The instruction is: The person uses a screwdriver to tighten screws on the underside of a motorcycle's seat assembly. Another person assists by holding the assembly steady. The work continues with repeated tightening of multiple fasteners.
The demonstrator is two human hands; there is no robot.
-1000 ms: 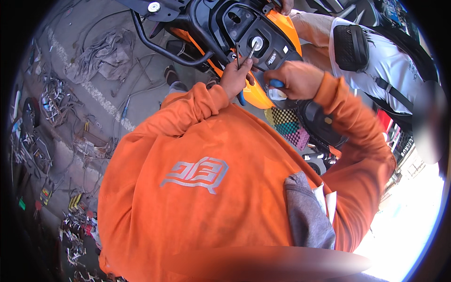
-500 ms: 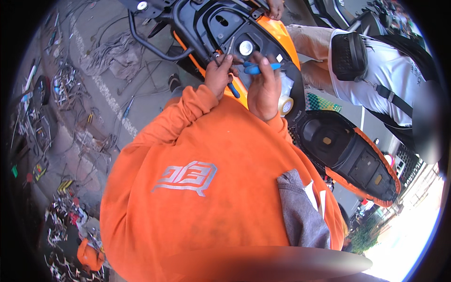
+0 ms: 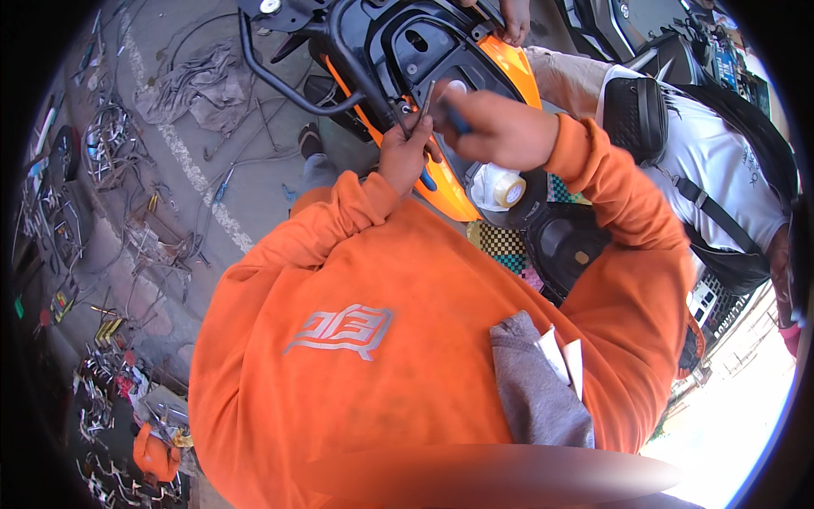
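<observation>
My left hand (image 3: 402, 156) is closed at the orange side of a scooter (image 3: 460, 202). A thin metal rod (image 3: 429, 100) stands up from its fingers, and a blue handle (image 3: 428, 181) shows below; whether they belong to one screwdriver I cannot tell. My right hand (image 3: 504, 131) is wrapped round blue-handled pliers (image 3: 459, 120), close to the left fingertips and partly blurred. Its jaws are hidden. Beneath the right forearm lies a roll of tape (image 3: 510, 188) on a crumpled white wrap (image 3: 485, 185).
A black grab rail (image 3: 292, 95) curves at the scooter's far left. Another person's hand (image 3: 515, 19) rests at the far edge of its body. The opened seat (image 3: 566, 242) sits right of the tape. Grey cloth (image 3: 199, 93), cables and scattered metal parts (image 3: 114, 144) cover the ground at left.
My right hand has turned over with the pliers; its palm was up with the fingers loosely bent. My right elbow has swung out to the right, over the seat. The left hand stays nearly in place.
</observation>
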